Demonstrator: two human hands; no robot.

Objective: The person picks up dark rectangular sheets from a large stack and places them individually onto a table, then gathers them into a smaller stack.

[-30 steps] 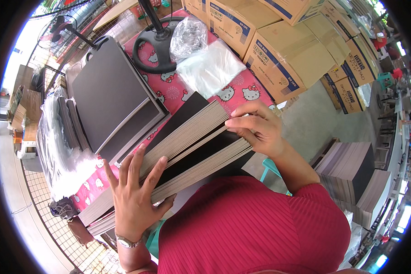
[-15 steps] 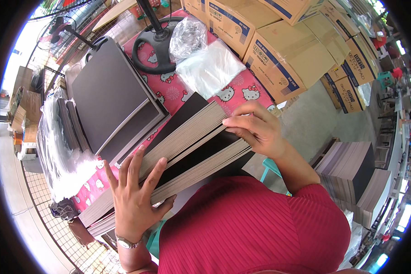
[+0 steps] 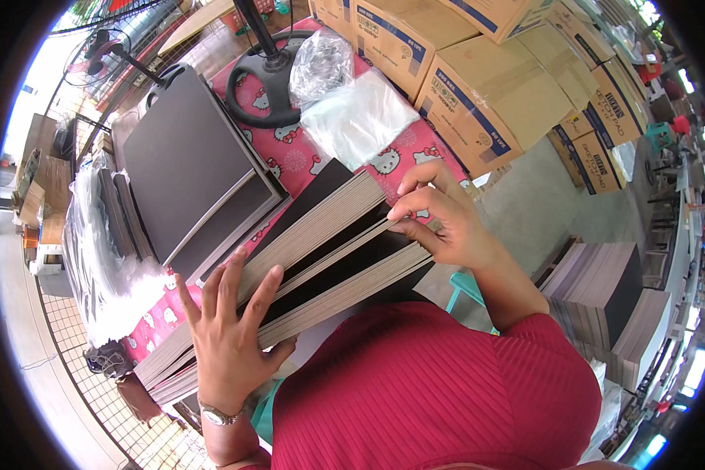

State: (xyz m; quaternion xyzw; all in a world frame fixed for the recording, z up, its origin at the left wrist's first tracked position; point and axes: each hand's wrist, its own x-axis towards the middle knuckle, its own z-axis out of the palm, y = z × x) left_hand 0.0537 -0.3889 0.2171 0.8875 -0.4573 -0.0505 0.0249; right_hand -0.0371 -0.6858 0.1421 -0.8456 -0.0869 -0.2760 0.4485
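Note:
A thick stack of black boards with grey-beige edges stands on edge before my body, slanting from lower left to upper right. Its sheets are parted into a far bundle, a thin middle group and a near bundle, with black faces showing in the gaps. Spread fingers of my left hand lie across the edges of the stack, the thumb by its near side. At the far right end, my right hand pinches the thin middle group between thumb and forefinger; its other fingers are curled loosely.
Large black boards or folders lie at the left beside clear plastic wrap. Beyond the stack, a pink patterned cloth carries plastic bags and a black stand base. Cartons stand far right; more board stacks are at right.
My right hand has drawn a few boards slightly away from the far bundle, widening the black gap between them. My left hand has hardly moved.

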